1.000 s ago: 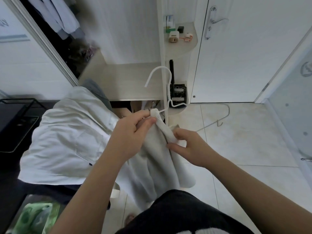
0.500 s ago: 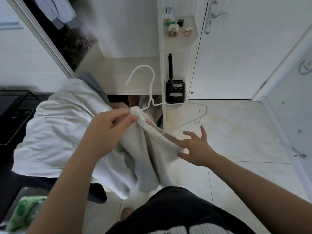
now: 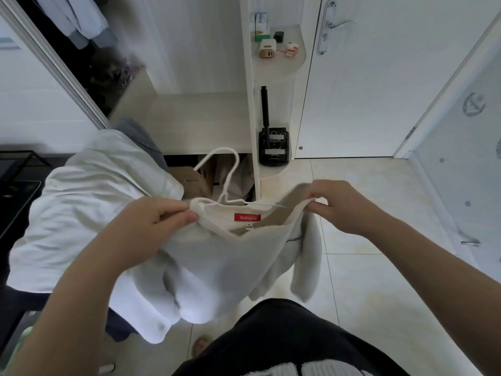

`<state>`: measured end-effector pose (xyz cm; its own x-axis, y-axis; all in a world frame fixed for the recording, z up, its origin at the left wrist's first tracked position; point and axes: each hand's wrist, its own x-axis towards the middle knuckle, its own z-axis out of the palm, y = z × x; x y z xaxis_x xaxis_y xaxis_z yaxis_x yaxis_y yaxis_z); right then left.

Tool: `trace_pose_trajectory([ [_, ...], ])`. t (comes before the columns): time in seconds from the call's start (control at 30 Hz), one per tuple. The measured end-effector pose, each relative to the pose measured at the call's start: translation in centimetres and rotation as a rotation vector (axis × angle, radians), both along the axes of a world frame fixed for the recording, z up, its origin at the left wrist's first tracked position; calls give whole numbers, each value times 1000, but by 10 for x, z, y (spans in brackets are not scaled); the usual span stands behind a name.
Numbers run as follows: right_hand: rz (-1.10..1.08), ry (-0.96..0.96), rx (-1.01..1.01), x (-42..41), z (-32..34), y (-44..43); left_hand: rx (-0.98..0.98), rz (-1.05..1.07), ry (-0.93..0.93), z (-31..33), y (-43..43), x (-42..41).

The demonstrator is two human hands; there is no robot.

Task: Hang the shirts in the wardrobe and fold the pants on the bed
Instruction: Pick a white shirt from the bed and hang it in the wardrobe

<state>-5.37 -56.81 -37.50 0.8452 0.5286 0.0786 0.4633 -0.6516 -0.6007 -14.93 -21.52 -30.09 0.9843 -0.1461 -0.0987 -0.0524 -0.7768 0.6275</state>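
Right now both hands hold a cream shirt up in front of the open wardrobe, above the tiled floor. The left hand pinches the left side of the collar between thumb and fingers, and the right hand pinches the right side, so the neck opening is stretched wide from left to right. A red label shows inside the back of the neck. The shirt's body and sleeves hang straight down.

A white hanger lies with its bar across the neck opening, running the same way, left to right. Its hook rises toward the wardrobe and curls over to the left.

Inside the wardrobe, pale clothes hang at the upper left. Of the 2 corner shelves beside it, the upper shelf carries small boxes and plugs. Another white shirt lies draped at the left.
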Motion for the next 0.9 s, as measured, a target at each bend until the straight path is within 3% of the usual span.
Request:
trace_pose_trajectory([
  [0.2,187,27,257,-28,43,53,-55,-143,-88,-9,-51,9],
  [0.3,130,6,361,-36,47,63,-117,-123,-174,-9,-57,14],
  [0.43,4,146,640,-39,53,55,-164,-116,-273,-7,-45,19],
  [0.57,-159,149,544,-25,57,29,-123,-16,-395,-12,-22,27],
  [0.67,-142,199,456,-22,56,8,-141,122,-396,-21,-14,31],
  [0.9,-171,263,362,-29,47,24,-15,31,-256,-37,-62,39],
])
